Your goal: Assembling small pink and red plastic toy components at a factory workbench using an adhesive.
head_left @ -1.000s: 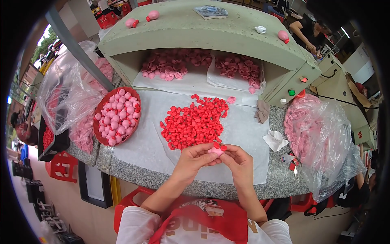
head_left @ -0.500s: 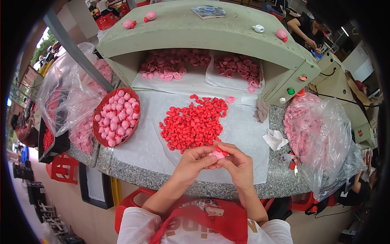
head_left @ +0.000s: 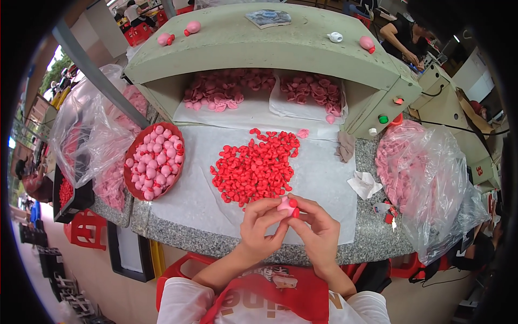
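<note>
Between my two hands, just above the near edge of the white sheet, is a small pink rubbery bulb [head_left: 285, 204] with a red piece [head_left: 294, 212] on its right side. My left hand [head_left: 261, 225] grips the pink body with thumb and fingertips. On the red side, the fingers and thumb of my right hand [head_left: 318, 229] pinch the piece. Right beyond my fingertips spreads a pile of small red curved pieces [head_left: 256, 167]. To the left, a red basket [head_left: 182, 148] holds pink bulbs, many showing red parts.
A pale green box-like machine [head_left: 259, 48] stands behind, with pink soft pieces [head_left: 310, 89] on white sheets in its opening. Bags of pink pieces [head_left: 399, 162] flank the worktop. A crumpled tissue [head_left: 365, 184] and a grey cloth [head_left: 346, 147] lie at right. Another person [head_left: 402, 38] works far right.
My hands have turned the bulb, so its pink body now faces left and the red part right. My left fingers have shifted on it. The whole view has moved slightly.
</note>
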A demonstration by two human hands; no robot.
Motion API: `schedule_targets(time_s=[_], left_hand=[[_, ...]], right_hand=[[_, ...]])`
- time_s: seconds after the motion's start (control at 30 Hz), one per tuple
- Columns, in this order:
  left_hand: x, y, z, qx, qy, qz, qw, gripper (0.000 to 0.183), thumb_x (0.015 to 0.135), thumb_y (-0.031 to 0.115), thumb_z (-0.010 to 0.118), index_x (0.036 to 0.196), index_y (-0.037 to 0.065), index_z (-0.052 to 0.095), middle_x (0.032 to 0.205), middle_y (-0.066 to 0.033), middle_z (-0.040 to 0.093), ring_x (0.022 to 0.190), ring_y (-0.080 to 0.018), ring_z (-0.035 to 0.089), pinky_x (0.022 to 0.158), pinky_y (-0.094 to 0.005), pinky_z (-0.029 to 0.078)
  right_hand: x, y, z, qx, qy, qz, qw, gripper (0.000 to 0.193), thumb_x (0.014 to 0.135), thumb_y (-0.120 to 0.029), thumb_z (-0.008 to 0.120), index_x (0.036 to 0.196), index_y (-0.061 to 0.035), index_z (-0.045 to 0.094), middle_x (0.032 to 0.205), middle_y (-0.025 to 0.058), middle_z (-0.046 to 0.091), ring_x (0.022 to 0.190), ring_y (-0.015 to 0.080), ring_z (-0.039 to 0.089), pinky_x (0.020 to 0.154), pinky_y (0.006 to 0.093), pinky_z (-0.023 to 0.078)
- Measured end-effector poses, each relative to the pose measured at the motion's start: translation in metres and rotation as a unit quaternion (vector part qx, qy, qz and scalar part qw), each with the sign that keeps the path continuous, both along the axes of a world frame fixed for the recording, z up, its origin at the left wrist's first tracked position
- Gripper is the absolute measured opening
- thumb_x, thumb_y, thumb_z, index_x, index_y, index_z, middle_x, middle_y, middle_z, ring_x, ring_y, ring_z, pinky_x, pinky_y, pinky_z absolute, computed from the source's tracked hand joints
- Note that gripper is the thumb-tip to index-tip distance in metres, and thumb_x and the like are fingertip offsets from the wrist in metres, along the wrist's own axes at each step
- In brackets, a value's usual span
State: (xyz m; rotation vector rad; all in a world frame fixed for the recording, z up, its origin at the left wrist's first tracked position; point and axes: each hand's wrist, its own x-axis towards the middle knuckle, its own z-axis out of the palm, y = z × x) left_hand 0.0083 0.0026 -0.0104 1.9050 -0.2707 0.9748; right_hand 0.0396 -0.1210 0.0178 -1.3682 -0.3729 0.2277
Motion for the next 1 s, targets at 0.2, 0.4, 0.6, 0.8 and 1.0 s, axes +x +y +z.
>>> schedule_targets(time_s=[0.2, 0.4, 0.6, 0.8, 1.0], left_hand=[[-0.004, -0.002, 0.007, -0.359, 0.147, -0.106, 0.916, 0.041, 0.071, -0.012, 0.061, 0.109, -0.002, 0.051, 0.106, -0.0104, 0.047, 0.101, -0.022, 0.054, 0.083, -0.0302, 0.049], [-0.003, 0.018, 0.002, -0.501, 0.261, -0.291, 0.772, 0.042, 0.08, -0.003, 0.056, 0.12, -0.005, 0.044, 0.112, -0.0117, 0.053, 0.104, -0.0206, 0.053, 0.087, -0.0292, 0.045], [-0.002, 0.026, -0.004, -0.58, 0.249, -0.386, 0.672, 0.042, 0.084, 0.004, 0.053, 0.124, -0.003, 0.041, 0.113, -0.0132, 0.054, 0.104, -0.021, 0.053, 0.088, -0.0322, 0.044], [-0.001, 0.025, -0.006, -0.577, 0.25, -0.404, 0.664, 0.041, 0.085, 0.004, 0.052, 0.124, -0.002, 0.041, 0.115, -0.0127, 0.053, 0.105, -0.0217, 0.053, 0.088, -0.033, 0.044], [0.0, 0.032, -0.005, -0.604, 0.285, -0.444, 0.598, 0.043, 0.084, 0.007, 0.054, 0.124, -0.002, 0.041, 0.117, -0.0133, 0.051, 0.106, -0.0207, 0.053, 0.085, -0.032, 0.046]], right_hand=[[0.002, 0.0, -0.003, -0.033, -0.037, -0.002, 0.999, 0.032, 0.073, 0.006, 0.062, 0.104, 0.0011, 0.057, 0.112, 0.0163, 0.054, 0.103, 0.0208, 0.053, 0.083, 0.0303, 0.047], [-0.002, 0.006, 0.002, -0.157, -0.244, -0.099, 0.952, 0.033, 0.062, 0.001, 0.073, 0.092, -0.001, 0.059, 0.101, 0.012, 0.059, 0.093, 0.0224, 0.056, 0.077, 0.0298, 0.047], [-0.003, 0.008, 0.009, -0.171, -0.292, -0.121, 0.933, 0.034, 0.06, 0.001, 0.074, 0.09, -0.002, 0.059, 0.094, 0.0102, 0.06, 0.083, 0.0202, 0.055, 0.069, 0.0279, 0.045], [-0.003, 0.007, 0.007, -0.167, -0.288, -0.127, 0.934, 0.033, 0.062, 0.003, 0.072, 0.092, -0.0018, 0.058, 0.094, 0.01, 0.061, 0.082, 0.0201, 0.055, 0.067, 0.0271, 0.045], [-0.002, 0.004, 0.01, -0.178, -0.293, -0.109, 0.933, 0.037, 0.062, 0.003, 0.071, 0.097, -0.0015, 0.058, 0.097, 0.0116, 0.06, 0.087, 0.0212, 0.055, 0.072, 0.0277, 0.045]])
